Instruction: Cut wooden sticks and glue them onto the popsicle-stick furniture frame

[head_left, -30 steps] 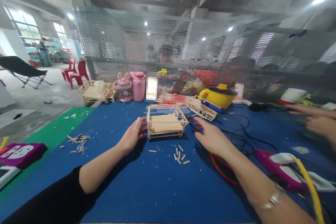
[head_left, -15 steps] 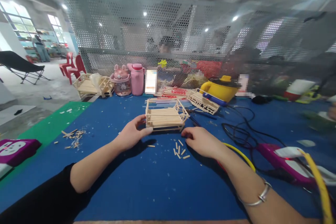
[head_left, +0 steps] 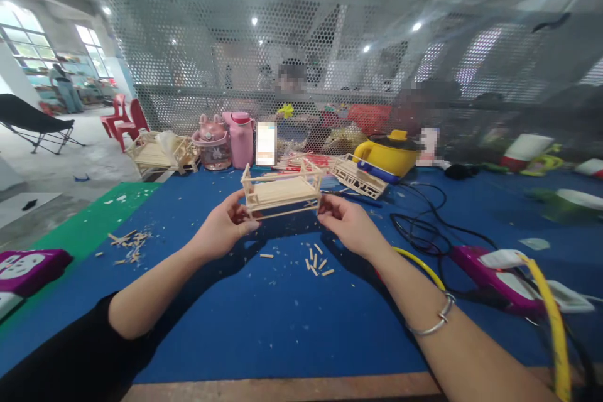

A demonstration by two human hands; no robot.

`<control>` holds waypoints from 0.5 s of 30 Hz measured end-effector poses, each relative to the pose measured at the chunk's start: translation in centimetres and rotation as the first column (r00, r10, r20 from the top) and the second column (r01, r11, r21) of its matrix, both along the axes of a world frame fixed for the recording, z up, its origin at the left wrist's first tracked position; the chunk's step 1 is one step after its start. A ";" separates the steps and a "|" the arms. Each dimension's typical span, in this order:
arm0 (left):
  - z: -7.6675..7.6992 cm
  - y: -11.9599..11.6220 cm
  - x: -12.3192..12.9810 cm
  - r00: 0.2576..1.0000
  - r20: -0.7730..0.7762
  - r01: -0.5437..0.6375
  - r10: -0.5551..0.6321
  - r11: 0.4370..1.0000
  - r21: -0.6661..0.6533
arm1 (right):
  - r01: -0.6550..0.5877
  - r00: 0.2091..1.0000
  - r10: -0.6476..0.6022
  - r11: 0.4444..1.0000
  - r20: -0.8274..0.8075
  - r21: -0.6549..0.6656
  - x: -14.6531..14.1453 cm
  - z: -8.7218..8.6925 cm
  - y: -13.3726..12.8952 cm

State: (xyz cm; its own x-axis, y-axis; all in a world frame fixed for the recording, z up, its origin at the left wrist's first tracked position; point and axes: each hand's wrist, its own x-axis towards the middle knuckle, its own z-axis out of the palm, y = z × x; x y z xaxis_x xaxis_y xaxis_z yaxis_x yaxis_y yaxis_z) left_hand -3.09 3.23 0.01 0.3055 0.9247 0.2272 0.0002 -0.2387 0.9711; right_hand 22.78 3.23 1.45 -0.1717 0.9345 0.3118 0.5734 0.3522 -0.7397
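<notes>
Between my two hands is a small model bed (head_left: 282, 191) built of pale wooden sticks, with a slatted deck and railed ends. My left hand (head_left: 223, 223) grips its left end, the thumb at the lower front corner. At the right end, my right hand (head_left: 346, 220) pinches the lower corner. The model appears slightly raised and tilted, its shadow falling on the blue tabletop (head_left: 264, 320). Below it lie several short cut stick pieces (head_left: 316, 260) and one single stick piece (head_left: 266, 255).
Two similar stick models, one at the back left (head_left: 162, 154) and one at the back right (head_left: 360, 177), stand near a pink bottle (head_left: 242, 140) and a yellow pot (head_left: 391, 154). Black cables (head_left: 419, 220) and a purple power strip (head_left: 494, 279) lie right. Stick scraps (head_left: 129, 245) lie left.
My right hand has moved up and taken hold of the model's right end. The model has come up slightly and tilted between both hands. The view has shifted a little.
</notes>
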 end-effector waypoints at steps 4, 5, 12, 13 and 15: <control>1.2 -0.1 -0.8 0.993 0.089 -0.067 0.076 0.993 -0.100 | 0.144 0.988 -0.143 0.990 -0.061 0.005 1.2 0.1 0.3; 1.2 0.0 -1.0 0.991 0.101 -0.073 0.086 0.990 -0.121 | 0.171 0.985 -0.171 0.985 -0.001 0.005 1.5 0.1 0.3; -1.0 1.2 -1.4 0.993 0.103 0.081 -0.066 0.984 -0.158 | 0.137 0.941 -0.105 0.988 0.322 -0.076 2.2 -0.5 0.1; -1.3 1.3 -1.3 0.992 0.094 0.100 -0.087 0.984 -0.148 | 0.096 0.932 -0.050 0.989 0.358 -0.112 2.0 -0.6 -0.1; -1.7 1.4 -1.1 0.990 0.095 0.121 -0.109 0.983 -0.135 | 0.011 0.907 0.070 0.982 0.415 -0.190 1.6 -0.6 -0.4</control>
